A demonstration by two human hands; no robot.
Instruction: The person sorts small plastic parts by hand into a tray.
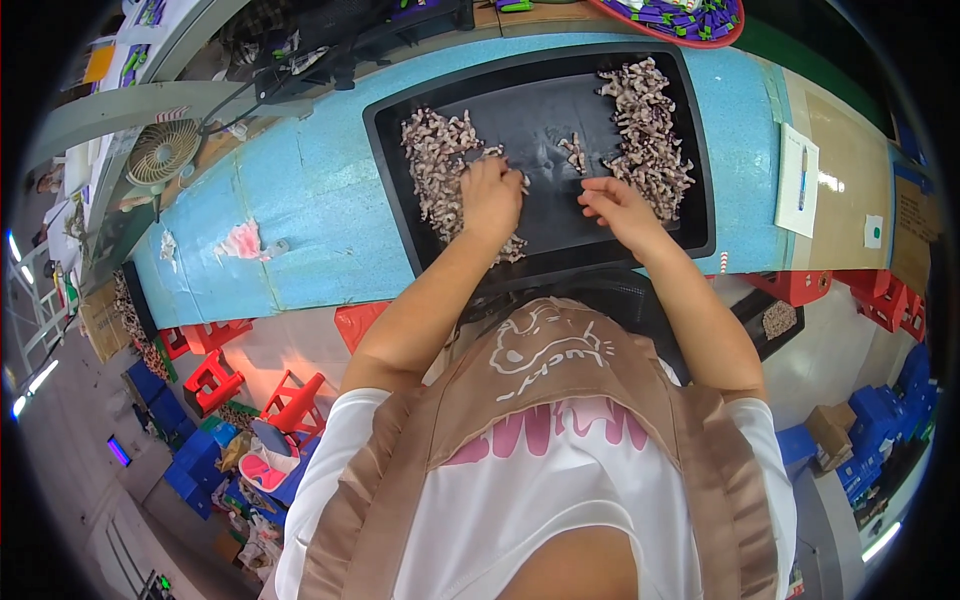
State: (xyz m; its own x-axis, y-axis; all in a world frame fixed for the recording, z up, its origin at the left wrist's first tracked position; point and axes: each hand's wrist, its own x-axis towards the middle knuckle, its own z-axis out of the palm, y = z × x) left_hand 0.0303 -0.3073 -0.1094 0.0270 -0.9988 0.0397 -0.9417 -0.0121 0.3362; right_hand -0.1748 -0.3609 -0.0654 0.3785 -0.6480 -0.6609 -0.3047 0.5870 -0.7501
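A large black tray (545, 215) lies before me, holding small beige-and-dark mottled pieces whose kind I cannot make out. One heap (430, 165) runs down its left side, a second heap (645, 120) down its right. At the inner edge of the left heap, my left hand (490, 198) has its fingers curled down onto the mottled pieces; its fingertips are partly hidden. My right hand (625, 215) hovers beside the right heap, thumb and fingers loosely bent and apart, with nothing visible between them. Just beyond it lies a small cluster of pieces (573, 152) on the tray's floor.
The tray rests on a blue-covered table (320, 200). A notepad with a pen (798, 180) lies to the right, crumpled tissue (243, 240) to the left, near a fan (163, 152). A red basin (690, 40) of purple-and-green items stands beyond. Red stools (290, 400) are below.
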